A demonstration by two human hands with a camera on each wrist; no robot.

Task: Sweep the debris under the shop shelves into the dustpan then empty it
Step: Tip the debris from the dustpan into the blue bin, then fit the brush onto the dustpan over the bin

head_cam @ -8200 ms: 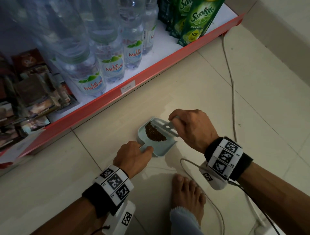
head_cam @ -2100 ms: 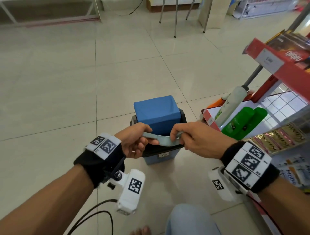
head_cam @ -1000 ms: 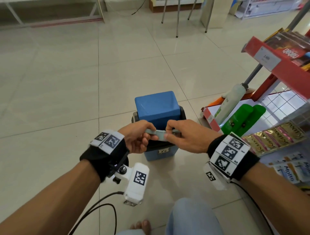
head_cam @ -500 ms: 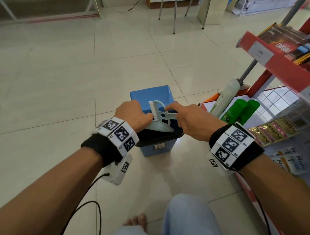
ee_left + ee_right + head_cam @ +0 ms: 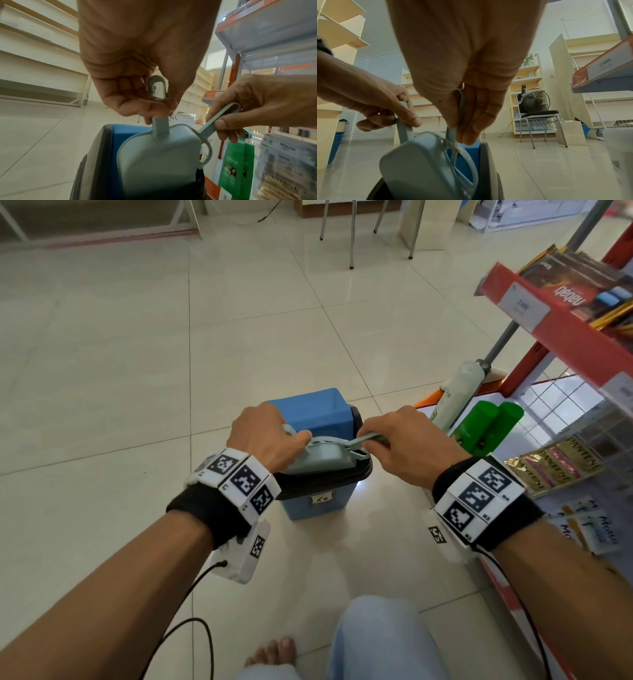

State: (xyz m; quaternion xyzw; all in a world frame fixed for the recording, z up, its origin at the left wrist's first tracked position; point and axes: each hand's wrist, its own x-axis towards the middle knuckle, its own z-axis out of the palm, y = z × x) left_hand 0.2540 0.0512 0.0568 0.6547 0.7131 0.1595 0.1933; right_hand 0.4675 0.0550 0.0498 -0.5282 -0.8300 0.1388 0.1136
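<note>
A pale blue dustpan is tipped mouth-down into the open blue bin, its underside facing me. My left hand grips the dustpan's handle from above. My right hand pinches the handle of the matching small brush, whose head reaches down beside the pan inside the bin's black rim. The pan's underside fills the left wrist view, and what lies inside the pan and the bin is hidden. The blue lid stands swung back behind the hands.
A red-edged shop shelf stands close on the right, with green bottles, a white bottle and sachet strips below it. Chair legs stand far back. My bare foot is on the pale tiled floor.
The dustpan was carried from the floor by the shelf to the bin. In the last half second it turned over, mouth down into the bin, and the brush dropped beside it.
</note>
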